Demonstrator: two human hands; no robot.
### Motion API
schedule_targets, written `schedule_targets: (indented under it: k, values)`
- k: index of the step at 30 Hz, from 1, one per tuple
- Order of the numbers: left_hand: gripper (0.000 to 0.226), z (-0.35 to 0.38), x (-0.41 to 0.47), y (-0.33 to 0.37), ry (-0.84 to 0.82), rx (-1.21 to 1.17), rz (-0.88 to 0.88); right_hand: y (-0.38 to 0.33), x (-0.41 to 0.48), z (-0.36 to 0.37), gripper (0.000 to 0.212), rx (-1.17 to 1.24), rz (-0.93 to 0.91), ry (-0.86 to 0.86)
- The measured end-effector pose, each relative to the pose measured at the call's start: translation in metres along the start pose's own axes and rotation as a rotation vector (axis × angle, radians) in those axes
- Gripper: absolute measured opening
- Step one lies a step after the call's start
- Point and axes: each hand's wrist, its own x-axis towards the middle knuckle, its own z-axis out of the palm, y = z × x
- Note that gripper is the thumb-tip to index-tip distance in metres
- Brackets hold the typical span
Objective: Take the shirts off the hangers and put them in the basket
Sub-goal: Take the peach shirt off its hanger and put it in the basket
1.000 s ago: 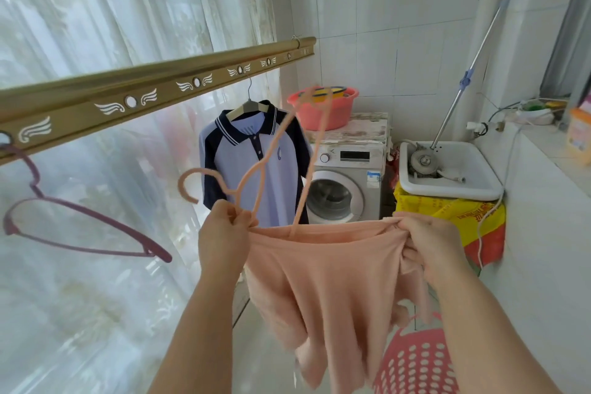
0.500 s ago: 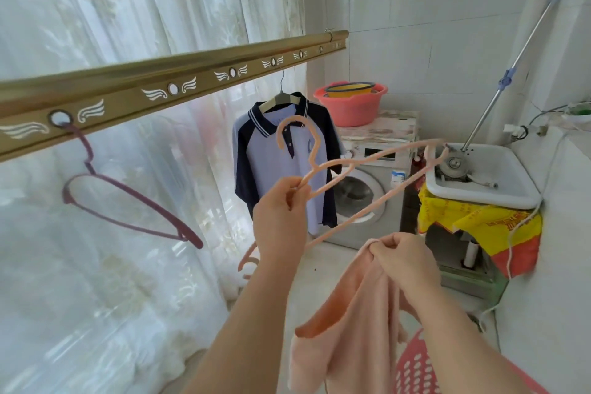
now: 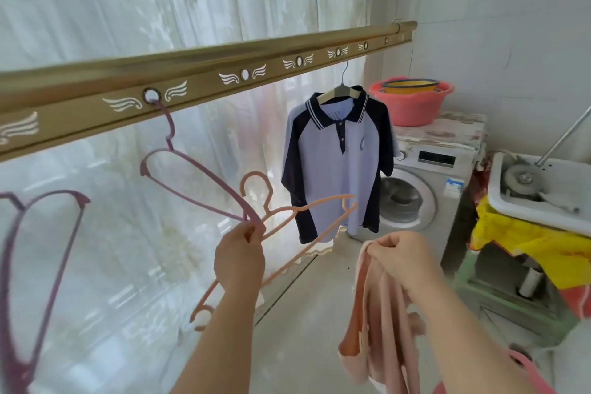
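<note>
Head view: left hand [image 3: 239,257] at 7 o'clock, clenched on a bare peach hanger [image 3: 289,227], beside a purple hanger [image 3: 192,176] hooked in the gold drying rail [image 3: 204,73]. Right hand [image 3: 404,254] at 5 o'clock, gripping a bunched peach shirt [image 3: 380,329] hanging above the pink basket [image 3: 527,368]. At 1 o'clock, navy-and-lilac polo shirt [image 3: 339,163] on its hanger before the washing machine [image 3: 422,189].

Head-height view, forward and down, close.
</note>
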Motion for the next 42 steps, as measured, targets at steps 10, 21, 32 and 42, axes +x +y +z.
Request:
schedule_targets:
  k: [10, 21, 32, 42]
  values:
    - [0.022, -0.035, 0.021, -0.061, 0.130, 0.114, -0.075, -0.035, 0.009, 0.044, 0.015, 0.020, -0.126, -0.012]
    - [0.026, -0.004, -0.019, -0.066, 0.289, 0.120, 0.300, -0.039, 0.008, 0.039, 0.015, 0.065, -0.176, 0.083]
    - [0.077, 0.077, -0.080, -0.037, -1.193, 0.299, 0.123, -0.038, 0.007, -0.009, 0.018, 0.030, -0.211, 0.232]
    - [0.020, 0.117, -0.036, 0.051, -0.524, -0.194, 0.200, -0.009, 0.012, -0.143, 0.023, 0.038, -0.241, 0.512]
